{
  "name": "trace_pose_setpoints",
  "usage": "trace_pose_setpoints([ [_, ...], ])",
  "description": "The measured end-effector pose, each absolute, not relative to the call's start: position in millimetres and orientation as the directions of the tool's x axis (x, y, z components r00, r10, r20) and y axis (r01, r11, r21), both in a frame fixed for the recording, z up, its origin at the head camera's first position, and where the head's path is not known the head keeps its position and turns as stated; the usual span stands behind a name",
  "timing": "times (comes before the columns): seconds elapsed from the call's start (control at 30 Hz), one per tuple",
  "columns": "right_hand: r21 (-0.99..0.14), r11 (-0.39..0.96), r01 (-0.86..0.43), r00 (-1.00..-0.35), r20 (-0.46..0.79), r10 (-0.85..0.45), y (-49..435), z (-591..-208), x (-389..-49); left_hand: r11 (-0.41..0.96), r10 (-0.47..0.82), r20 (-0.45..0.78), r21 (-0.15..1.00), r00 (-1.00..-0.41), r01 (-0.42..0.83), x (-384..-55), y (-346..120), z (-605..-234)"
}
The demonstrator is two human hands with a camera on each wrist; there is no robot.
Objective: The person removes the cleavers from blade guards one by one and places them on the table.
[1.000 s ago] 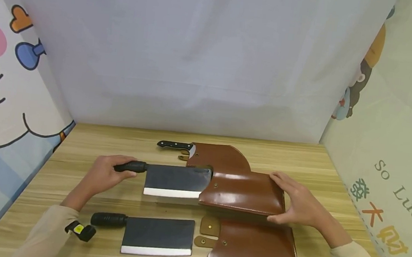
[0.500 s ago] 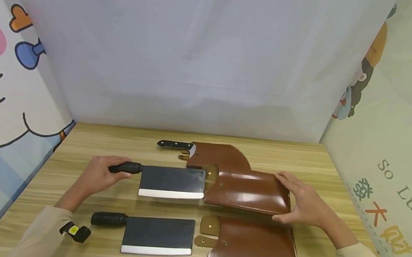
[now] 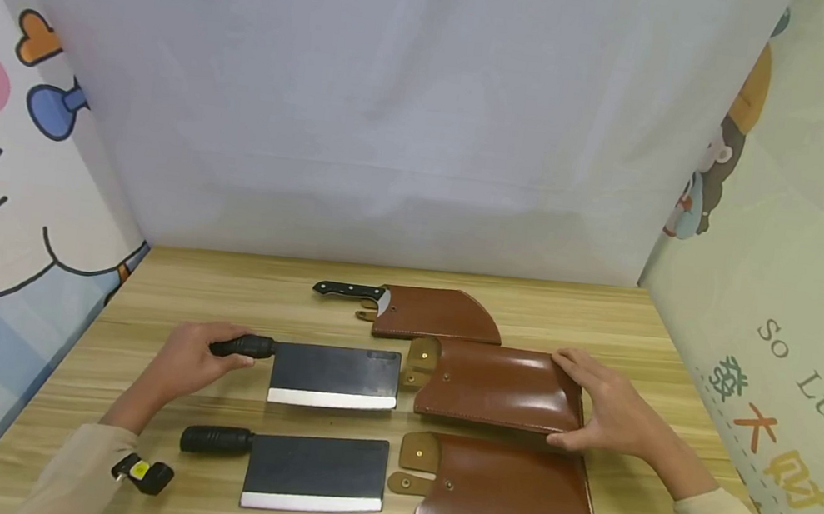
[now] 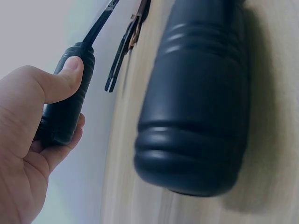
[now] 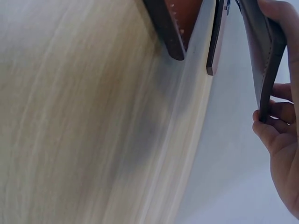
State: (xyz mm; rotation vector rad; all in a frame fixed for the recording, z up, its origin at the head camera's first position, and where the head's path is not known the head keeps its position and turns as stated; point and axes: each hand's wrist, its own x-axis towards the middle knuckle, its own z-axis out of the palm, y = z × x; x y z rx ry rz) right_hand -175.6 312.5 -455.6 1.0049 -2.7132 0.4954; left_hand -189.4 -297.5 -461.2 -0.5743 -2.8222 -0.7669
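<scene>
My left hand [image 3: 193, 360] grips the black handle of a cleaver [image 3: 335, 370], whose dark, bright-edged blade points right. In the left wrist view the thumb lies along that handle [image 4: 70, 100]. My right hand [image 3: 608, 403] holds the far end of a brown leather sheath [image 3: 500, 388] between thumb and fingers; the right wrist view shows the sheath [image 5: 261, 60] raised off the table. A narrow gap parts the blade tip from the sheath's strapped mouth. Nearer me lie a second cleaver [image 3: 318, 469] and a second brown sheath [image 3: 511, 498], side by side.
At the back a black-handled knife [image 3: 350, 290] sits in a curved brown sheath [image 3: 439, 314]. A wooden table [image 3: 228, 288] carries everything. A pale cloth [image 3: 411, 123] hangs behind, with printed panels at left and right.
The cleaver in my left hand has moved left and toward me, out of the sheath's mouth. My right hand and its sheath have shifted slightly right.
</scene>
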Motion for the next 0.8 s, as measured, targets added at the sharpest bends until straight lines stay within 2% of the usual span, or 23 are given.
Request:
trace_pose_setpoints([
  [0.23,-0.273,0.721,-0.637,-0.771,0.252,-0.585,313,-456,-176,0.800,0.336,0.244,0.435,-0.910,0.412,-187,-299,-467],
  [0.5,-0.317,0.762,-0.565,-0.821,0.123,-0.558,312,-451,-176,0.785,0.353,0.260,0.440,-0.899,0.436,-187,-303,-474],
  [0.8,-0.309,0.779,-0.546,-0.829,0.064,-0.555,312,-451,-179,0.798,0.348,0.228,0.437,-0.909,0.415,-189,-306,-480],
])
